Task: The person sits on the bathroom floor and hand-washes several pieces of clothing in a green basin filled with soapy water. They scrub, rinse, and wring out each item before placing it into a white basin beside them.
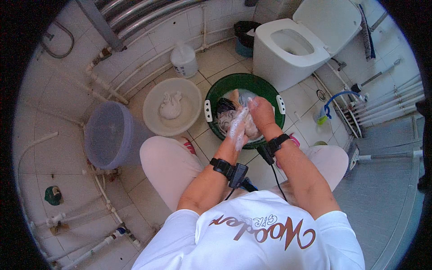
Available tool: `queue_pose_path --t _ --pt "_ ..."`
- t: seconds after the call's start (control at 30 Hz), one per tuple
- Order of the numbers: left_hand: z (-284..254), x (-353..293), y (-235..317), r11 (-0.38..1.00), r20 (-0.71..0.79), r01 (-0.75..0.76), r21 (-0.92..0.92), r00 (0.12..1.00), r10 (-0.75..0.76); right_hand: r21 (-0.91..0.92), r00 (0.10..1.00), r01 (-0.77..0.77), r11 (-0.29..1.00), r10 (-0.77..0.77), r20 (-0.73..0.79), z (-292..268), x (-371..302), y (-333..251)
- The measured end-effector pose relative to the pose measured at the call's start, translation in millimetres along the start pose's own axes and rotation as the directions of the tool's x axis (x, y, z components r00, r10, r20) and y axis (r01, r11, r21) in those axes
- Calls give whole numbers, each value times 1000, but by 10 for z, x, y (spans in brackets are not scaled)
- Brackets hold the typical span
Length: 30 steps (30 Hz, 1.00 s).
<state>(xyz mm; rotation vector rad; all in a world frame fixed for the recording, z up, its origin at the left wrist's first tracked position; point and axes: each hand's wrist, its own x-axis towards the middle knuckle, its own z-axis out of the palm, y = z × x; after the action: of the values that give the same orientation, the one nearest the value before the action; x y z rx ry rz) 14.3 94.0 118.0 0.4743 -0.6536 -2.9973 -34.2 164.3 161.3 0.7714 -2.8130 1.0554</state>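
Between my knees stands a round green basin (268, 84) with white side handles, holding soapy water and laundry in grey, black and tan. My left hand (241, 130), streaked with white suds, is closed on a light sudsy cloth (243, 112) over the basin. My right hand (262, 112) is curled into a fist on the same cloth, close against the left; its fingertips are mostly hidden. Both wrists wear black straps.
A pale basin (150, 101) with a wet white cloth (171, 105) in water sits left of the green one. Beyond it is a white bucket (184, 63); farther left, a translucent purple tub (108, 135). A toilet (279, 58) and a dark-lined bin (244, 45) stand behind.
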Motion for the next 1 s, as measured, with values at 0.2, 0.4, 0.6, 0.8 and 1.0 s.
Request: queue_pose_path --t 0.2,0.4,0.6,0.8,1.0 --pt "-319 140 113 325 434 531 -782 839 -328 -122 936 342 932 -350 -44 121 -310 -16" --pt "-50 54 -43 997 -34 73 -33 997 -74 152 999 39 988 -38 -12 -152 76 -3" --pt "223 -27 419 996 263 -87 -19 961 89 134 933 359 924 -353 -70 -81 -7 -260" --pt "187 -87 231 998 42 -16 55 999 13 106 997 -41 994 47 -55 -5 141 -80" --pt "-18 76 216 993 24 51 108 998 -54 450 988 151 880 -129 -81 30 231 280"
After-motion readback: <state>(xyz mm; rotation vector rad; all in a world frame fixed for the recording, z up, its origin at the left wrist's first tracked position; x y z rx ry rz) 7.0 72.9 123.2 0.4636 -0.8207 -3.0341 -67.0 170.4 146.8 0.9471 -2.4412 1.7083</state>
